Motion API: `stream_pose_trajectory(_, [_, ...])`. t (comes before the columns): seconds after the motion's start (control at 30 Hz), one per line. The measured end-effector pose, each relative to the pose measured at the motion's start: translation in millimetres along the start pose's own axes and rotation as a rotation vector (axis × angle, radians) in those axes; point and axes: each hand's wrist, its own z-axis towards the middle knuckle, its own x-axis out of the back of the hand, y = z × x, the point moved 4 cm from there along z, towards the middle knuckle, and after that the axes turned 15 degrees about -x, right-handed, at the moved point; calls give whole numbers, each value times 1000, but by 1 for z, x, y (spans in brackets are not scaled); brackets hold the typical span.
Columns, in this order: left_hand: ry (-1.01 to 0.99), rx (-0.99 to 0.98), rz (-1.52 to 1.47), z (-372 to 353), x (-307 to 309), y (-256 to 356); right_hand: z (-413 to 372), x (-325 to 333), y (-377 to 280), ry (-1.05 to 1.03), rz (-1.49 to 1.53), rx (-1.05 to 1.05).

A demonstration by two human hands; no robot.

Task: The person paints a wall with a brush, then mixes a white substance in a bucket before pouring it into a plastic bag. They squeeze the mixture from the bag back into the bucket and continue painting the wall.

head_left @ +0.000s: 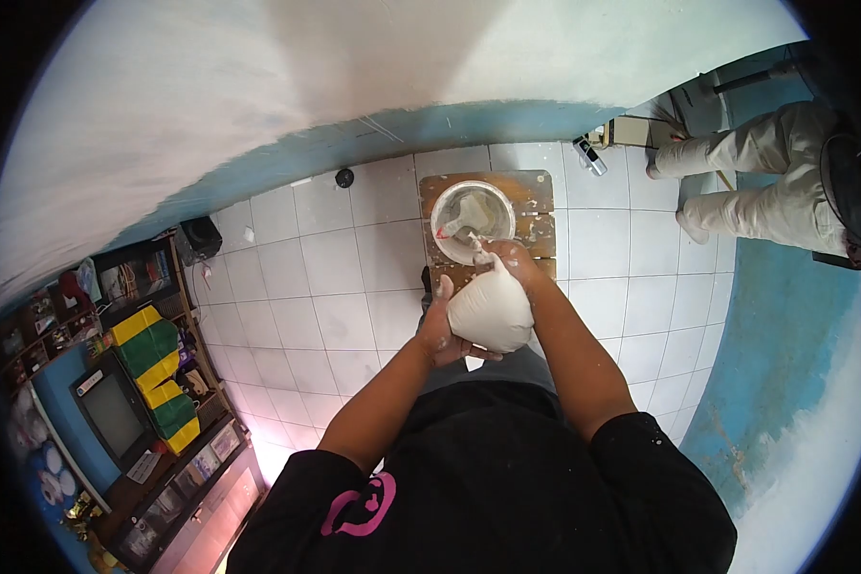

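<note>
A plump white bag (494, 311), its contents hidden, is held in front of my body. My right hand (517, 261) is closed around the bag's gathered neck, with white smears on the fingers. Cupped against the lower left side of the bag, my left hand (438, 333) carries it with the thumb up and the fingers underneath. Just beyond the hands stands a round pale bucket (436, 206) with whitish material inside and a tool with a red part leaning in it. The bucket rests on a small wooden stool (539, 203) spotted with white.
White floor tiles (330, 258) surround the stool. A partly painted wall (344, 143) runs along the far side. At right another person's legs (770, 172) show in light trousers. A silver-and-black object (590, 158) lies near the wall. Left, a cabinet holds a television (112, 407).
</note>
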Motion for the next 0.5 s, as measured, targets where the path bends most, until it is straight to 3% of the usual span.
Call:
stream_pose_trajectory(0.1, [-58,72,-57,0,-2,3,-25,-24,-6,198,-86,-27])
stream_pose_trajectory(0.3, [58,78,249,4,23,-8,-30,-34,-4,98,76,-31])
stream_pose_trajectory(0.4, [83,70,286,6,25,-10,-39,-38,-8,234,-36,42])
stream_pose_trajectory(0.5, [62,77,298,5,25,-13,-25,-37,-4,-57,97,-7])
